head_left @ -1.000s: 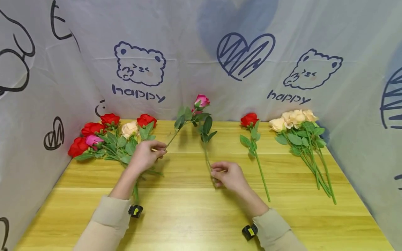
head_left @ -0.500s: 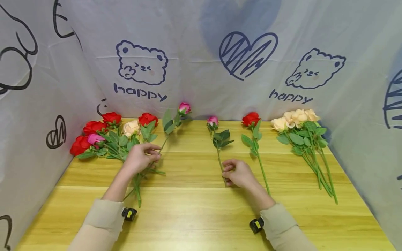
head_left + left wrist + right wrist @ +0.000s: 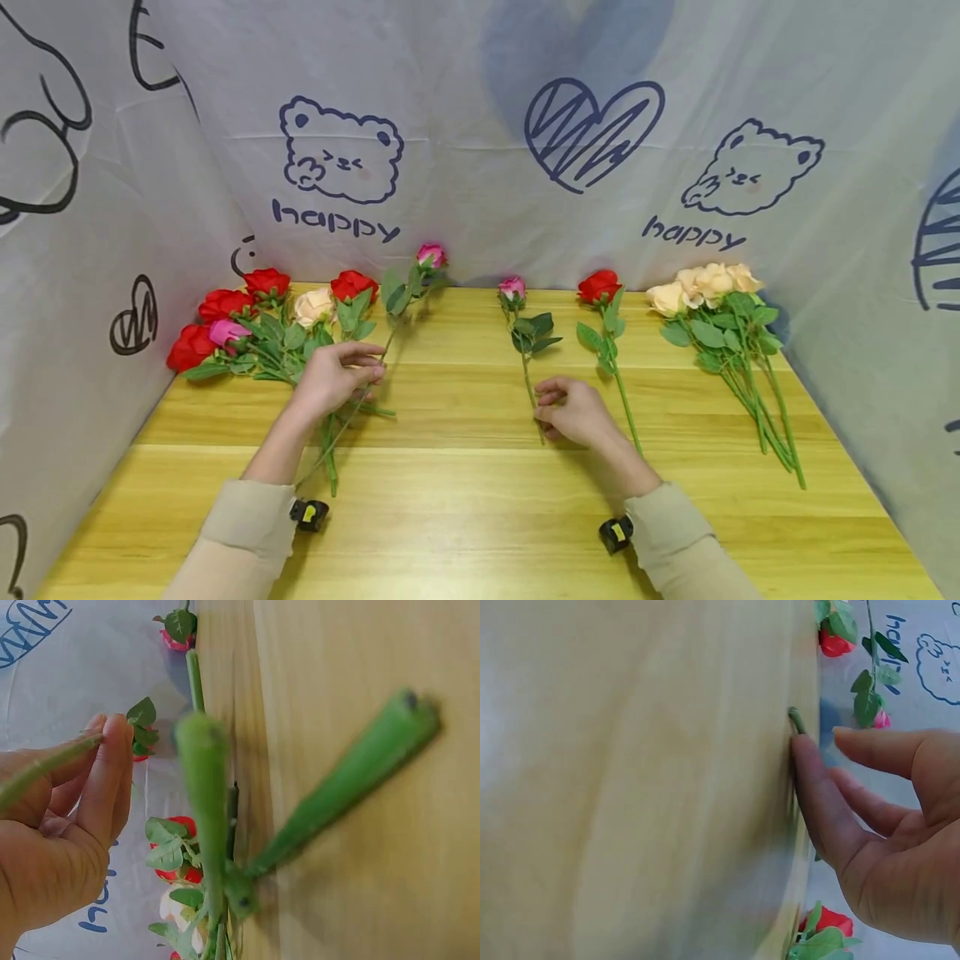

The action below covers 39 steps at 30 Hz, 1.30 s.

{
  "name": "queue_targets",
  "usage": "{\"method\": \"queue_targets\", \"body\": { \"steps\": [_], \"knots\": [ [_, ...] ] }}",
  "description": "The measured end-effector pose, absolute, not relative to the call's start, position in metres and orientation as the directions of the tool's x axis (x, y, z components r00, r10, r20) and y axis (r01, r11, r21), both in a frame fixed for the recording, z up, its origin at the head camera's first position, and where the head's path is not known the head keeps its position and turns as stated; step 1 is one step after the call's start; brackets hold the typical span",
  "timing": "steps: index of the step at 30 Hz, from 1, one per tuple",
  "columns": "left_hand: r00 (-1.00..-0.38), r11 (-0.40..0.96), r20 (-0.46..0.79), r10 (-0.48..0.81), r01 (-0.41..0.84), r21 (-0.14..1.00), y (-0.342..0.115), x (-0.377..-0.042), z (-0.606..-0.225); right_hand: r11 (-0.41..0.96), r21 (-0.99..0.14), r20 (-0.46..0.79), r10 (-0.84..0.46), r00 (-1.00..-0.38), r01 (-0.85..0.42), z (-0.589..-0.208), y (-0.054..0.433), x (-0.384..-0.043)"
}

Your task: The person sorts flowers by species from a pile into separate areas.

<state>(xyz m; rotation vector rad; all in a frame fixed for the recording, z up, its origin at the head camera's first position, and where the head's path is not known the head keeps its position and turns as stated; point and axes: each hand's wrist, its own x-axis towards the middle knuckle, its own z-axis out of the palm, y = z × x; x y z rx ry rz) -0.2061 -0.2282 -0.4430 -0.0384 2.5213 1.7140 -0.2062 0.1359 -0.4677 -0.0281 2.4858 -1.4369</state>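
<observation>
My left hand (image 3: 341, 379) pinches the stem of a pink rose (image 3: 431, 257), whose bloom tilts up and right at the back. In the left wrist view, its stem (image 3: 49, 769) runs to the fingertips. My right hand (image 3: 576, 412) is beside the lower stem of a second pink rose (image 3: 512, 289), which lies on the table. The right wrist view shows that rose's stem end (image 3: 796, 720) at one fingertip, with a gap between the thumb and fingers. Beneath my left hand lie stems of a mixed bunch with red roses (image 3: 225, 306), a pink one and a cream one.
A single red rose (image 3: 598, 287) lies right of my right hand. Several cream roses (image 3: 705, 286) lie together at the far right of the wooden table (image 3: 450, 517). A printed white cloth (image 3: 465, 183) hangs behind and along the sides.
Both hands have drawn apart. My left hand carried its pink rose left over the mixed bunch. My right hand moved the other pink rose right, onto the table, and its fingers have parted from the stem.
</observation>
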Motion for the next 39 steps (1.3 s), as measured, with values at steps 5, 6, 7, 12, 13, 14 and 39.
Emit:
{"method": "queue_targets", "body": {
  "steps": [5,6,7,12,13,14,39],
  "knots": [
    [-0.996,0.259,-0.087,0.005,-0.083,0.962,-0.218,-0.206,-0.441,0.441,-0.896,-0.121,-0.134,-0.984,0.050,-0.463,0.132,-0.205],
    [-0.996,0.232,-0.086,0.002,-0.083,0.969,-0.215,-0.205,-0.440,0.409,-0.912,-0.093,-0.129,-0.987,0.032,-0.461,0.129,-0.204],
    [-0.997,0.207,-0.082,-0.003,-0.081,0.975,-0.211,-0.205,-0.440,0.373,-0.928,-0.067,-0.125,-0.990,0.016,-0.459,0.126,-0.203],
    [-0.997,0.085,-0.067,-0.031,-0.070,0.994,-0.186,-0.205,-0.438,0.137,-0.991,-0.032,-0.162,-0.986,0.009,-0.451,0.104,-0.192],
    [-0.997,0.065,-0.060,-0.041,-0.062,0.996,-0.180,-0.206,-0.439,0.102,-0.995,-0.037,-0.181,-0.983,0.019,-0.449,0.100,-0.189],
    [-0.997,0.047,-0.053,-0.050,-0.055,0.997,-0.174,-0.207,-0.439,0.072,-0.997,-0.045,-0.202,-0.978,0.031,-0.449,0.095,-0.187],
    [-0.992,0.005,0.107,-0.073,0.107,0.994,-0.099,-0.208,-0.449,0.040,-0.984,-0.180,-0.265,-0.947,0.175,-0.461,0.066,-0.177]
  ]
}}
